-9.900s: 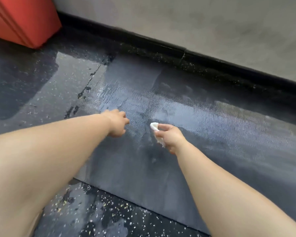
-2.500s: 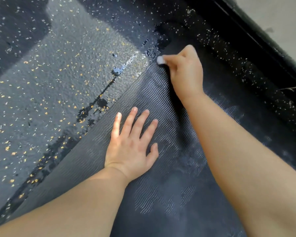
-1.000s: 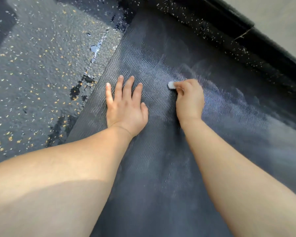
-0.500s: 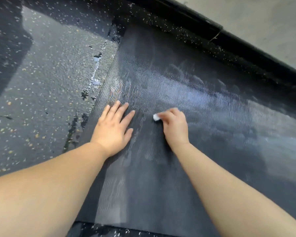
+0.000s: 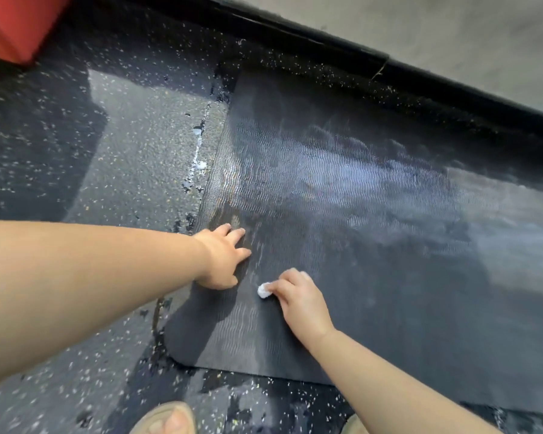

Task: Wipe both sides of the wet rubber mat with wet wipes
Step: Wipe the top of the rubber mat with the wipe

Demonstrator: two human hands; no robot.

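Observation:
A dark rubber mat [image 5: 373, 220] with a fine wavy ribbing lies flat on the wet speckled floor, shiny with moisture across its far half. My left hand [image 5: 223, 256] rests flat on the mat close to its left edge, fingers spread forward. My right hand [image 5: 298, 297] is a little nearer and to the right, pinching a small crumpled white wet wipe [image 5: 264, 290] and pressing it against the mat surface. The mat's near left rounded corner shows below my hands.
Wet black floor [image 5: 138, 170] with yellow and white specks surrounds the mat, with puddles along its left edge. A black baseboard [image 5: 326, 45] and grey wall run along the far side. A red object [image 5: 16, 23] stands at the top left. My sandalled foot [image 5: 166, 419] is at the bottom.
Both hands have slid back along the mat toward its near left corner, the right hand dragging the wipe with it. The view has pulled back, showing the mat's near edge and my foot.

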